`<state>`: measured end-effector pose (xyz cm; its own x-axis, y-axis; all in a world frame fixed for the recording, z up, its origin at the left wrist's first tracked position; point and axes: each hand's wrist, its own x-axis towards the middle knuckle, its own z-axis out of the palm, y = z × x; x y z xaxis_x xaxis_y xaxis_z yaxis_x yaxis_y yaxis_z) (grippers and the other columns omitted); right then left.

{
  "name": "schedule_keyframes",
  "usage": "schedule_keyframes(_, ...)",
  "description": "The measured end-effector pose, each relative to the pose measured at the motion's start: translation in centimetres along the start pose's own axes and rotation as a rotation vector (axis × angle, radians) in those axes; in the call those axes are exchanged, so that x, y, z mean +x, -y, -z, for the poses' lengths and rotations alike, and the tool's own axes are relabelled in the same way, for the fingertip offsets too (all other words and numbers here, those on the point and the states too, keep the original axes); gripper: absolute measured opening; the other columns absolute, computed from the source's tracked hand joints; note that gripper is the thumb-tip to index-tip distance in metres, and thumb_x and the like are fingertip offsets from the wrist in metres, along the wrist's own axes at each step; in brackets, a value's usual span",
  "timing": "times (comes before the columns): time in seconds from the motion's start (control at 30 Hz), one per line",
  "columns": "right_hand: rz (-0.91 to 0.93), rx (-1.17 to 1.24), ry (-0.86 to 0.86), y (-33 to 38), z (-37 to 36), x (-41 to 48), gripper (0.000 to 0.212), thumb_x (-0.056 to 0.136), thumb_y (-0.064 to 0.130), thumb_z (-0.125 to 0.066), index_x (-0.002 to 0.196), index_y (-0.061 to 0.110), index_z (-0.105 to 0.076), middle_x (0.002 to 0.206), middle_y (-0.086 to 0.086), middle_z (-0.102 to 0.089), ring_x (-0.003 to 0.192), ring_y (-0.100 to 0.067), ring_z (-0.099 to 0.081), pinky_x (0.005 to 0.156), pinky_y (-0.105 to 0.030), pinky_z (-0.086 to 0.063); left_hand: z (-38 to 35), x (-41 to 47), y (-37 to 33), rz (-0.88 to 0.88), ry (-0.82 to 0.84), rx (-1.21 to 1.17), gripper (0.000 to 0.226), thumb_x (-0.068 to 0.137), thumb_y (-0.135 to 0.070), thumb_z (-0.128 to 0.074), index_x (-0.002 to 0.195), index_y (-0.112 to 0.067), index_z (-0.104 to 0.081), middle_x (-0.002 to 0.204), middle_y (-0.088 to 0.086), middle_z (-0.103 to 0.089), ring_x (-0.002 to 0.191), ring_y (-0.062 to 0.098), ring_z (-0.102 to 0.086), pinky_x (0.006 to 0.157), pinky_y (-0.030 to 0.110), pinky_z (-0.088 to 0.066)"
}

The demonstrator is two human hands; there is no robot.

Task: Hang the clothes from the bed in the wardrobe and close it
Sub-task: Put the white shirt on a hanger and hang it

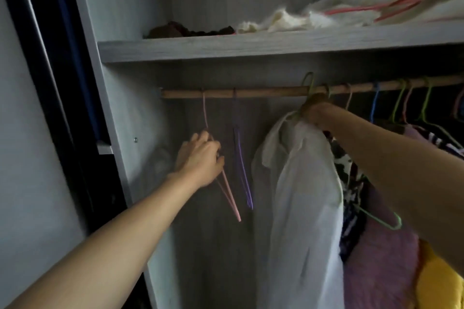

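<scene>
Inside the open wardrobe a wooden rail [263,93] runs left to right. My left hand [199,158] grips an empty pink hanger [231,198] that hangs from the rail near its left end. A purple empty hanger [243,175] hangs just right of it. My right hand [315,110] grips the neck of a green hanger [310,83] whose hook sits at the rail. A white shirt [298,198] hangs on that green hanger below my right hand.
More clothes hang on coloured hangers at the right: a black-and-white patterned garment [350,183], a pink one [381,266], a yellow one [439,283]. The shelf [251,47] above holds white fluffy fabric, red hangers and dark items. The wardrobe's side panel [110,98] stands at the left.
</scene>
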<state>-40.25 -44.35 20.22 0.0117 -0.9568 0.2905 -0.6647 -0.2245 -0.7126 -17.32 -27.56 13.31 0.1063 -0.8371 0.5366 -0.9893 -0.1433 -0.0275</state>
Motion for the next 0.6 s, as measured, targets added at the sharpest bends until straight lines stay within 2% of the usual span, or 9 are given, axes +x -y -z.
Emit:
schedule_keyframes(0.07, 0.050, -0.181, 0.064, -0.8, -1.4, -0.2, 0.021, 0.100, 0.013, -0.046, 0.107, -0.003, -0.057, 0.103, -0.022, -0.060, 0.080, -0.030, -0.058, 0.069, -0.035, -0.051, 0.0, 0.0, -0.1, 0.032, 0.023, 0.025, 0.027, 0.091, -0.038, -0.053, 0.106, -0.020, -0.065, 0.116, 0.005, -0.053, 0.114, 0.027, -0.049, 0.088, 0.037, -0.042)
schedule_keyframes(0.13, 0.085, -0.271, 0.116, -1.2, -2.2, -0.5, 0.019, 0.101, 0.019, -0.047, 0.097, 0.002, -0.056, 0.091, -0.019, -0.060, 0.064, -0.026, -0.055, 0.048, -0.026, -0.043, 0.2, -0.1, -0.2, 0.055, 0.032, 0.045, 0.028, 0.091, -0.036, -0.053, 0.109, -0.019, -0.065, 0.117, 0.005, -0.055, 0.114, 0.027, -0.052, 0.086, 0.037, -0.045)
schedule_keyframes(0.17, 0.113, -0.353, 0.094, -1.1, -2.0, -1.1, 0.022, 0.100, 0.025, -0.048, 0.102, 0.005, -0.057, 0.097, -0.018, -0.061, 0.072, -0.026, -0.060, 0.049, -0.024, -0.042, 0.3, -0.1, -0.3, 0.067, 0.032, 0.055, 0.028, 0.091, -0.035, -0.053, 0.110, -0.018, -0.065, 0.117, 0.005, -0.055, 0.114, 0.027, -0.052, 0.084, 0.037, -0.045)
schedule_keyframes(0.27, 0.249, -0.571, -0.248, 0.7, -1.2, -3.7, 0.042, 0.093, 0.039, -0.054, 0.125, 0.011, -0.053, 0.127, -0.016, -0.055, 0.114, -0.036, -0.055, 0.079, -0.037, -0.048, 0.7, -0.3, -0.2, 0.101, 0.020, 0.074, 0.027, 0.090, -0.030, -0.054, 0.111, -0.016, -0.064, 0.118, 0.005, -0.056, 0.112, 0.028, -0.053, 0.080, 0.037, -0.045)
schedule_keyframes(0.37, 0.501, -0.525, -0.546, 4.3, -2.4, -7.3, 0.042, 0.088, 0.039, -0.058, 0.118, 0.010, -0.054, 0.122, -0.015, -0.052, 0.115, -0.036, -0.049, 0.075, -0.041, -0.045, 1.0, -0.8, -0.3, 0.114, 0.010, 0.090, 0.026, 0.089, -0.026, -0.055, 0.112, -0.015, -0.062, 0.118, 0.007, -0.057, 0.111, 0.029, -0.054, 0.078, 0.036, -0.043)
schedule_keyframes(0.43, 0.533, -0.457, -0.436, 6.4, -4.1, -8.8, 0.044, 0.088, 0.047, -0.058, 0.115, 0.013, -0.058, 0.120, -0.013, -0.057, 0.114, -0.035, -0.054, 0.078, -0.041, -0.047, 1.4, -1.1, -0.3, 0.119, 0.014, 0.093, 0.027, 0.088, -0.025, -0.056, 0.113, -0.015, -0.061, 0.119, 0.007, -0.059, 0.113, 0.030, -0.055, 0.079, 0.036, -0.042)
schedule_keyframes(0.5, 0.345, -0.424, -0.120, 7.4, -6.6, -8.9, 0.056, 0.083, 0.060, -0.061, 0.114, 0.013, -0.062, 0.117, -0.010, -0.064, 0.109, -0.031, -0.061, 0.082, -0.036, -0.047, 1.8, -1.4, -0.2, 0.123, 0.025, 0.099, 0.028, 0.088, -0.022, -0.056, 0.114, -0.016, -0.060, 0.120, 0.008, -0.061, 0.114, 0.030, -0.055, 0.079, 0.035, -0.042)
schedule_keyframes(0.57, 0.143, -0.344, 0.143, 6.7, -9.1, -8.6, 0.055, 0.077, 0.049, -0.071, 0.112, 0.008, -0.065, 0.110, -0.007, -0.068, 0.101, -0.028, -0.066, 0.084, -0.034, -0.052, 2.0, -1.9, -0.2, 0.118, 0.047, 0.103, 0.030, 0.086, -0.017, -0.056, 0.116, -0.015, -0.060, 0.120, 0.009, -0.062, 0.114, 0.031, -0.056, 0.079, 0.034, -0.042)
schedule_keyframes(0.6, 0.098, -0.289, 0.158, 6.0, -9.9, -8.2, 0.048, 0.076, 0.039, -0.072, 0.110, 0.006, -0.066, 0.108, -0.007, -0.070, 0.097, -0.028, -0.067, 0.084, -0.036, -0.055, 2.0, -2.3, -0.1, 0.105, 0.060, 0.101, 0.031, 0.086, -0.016, -0.057, 0.116, -0.015, -0.059, 0.121, 0.009, -0.062, 0.114, 0.031, -0.056, 0.080, 0.034, -0.042)
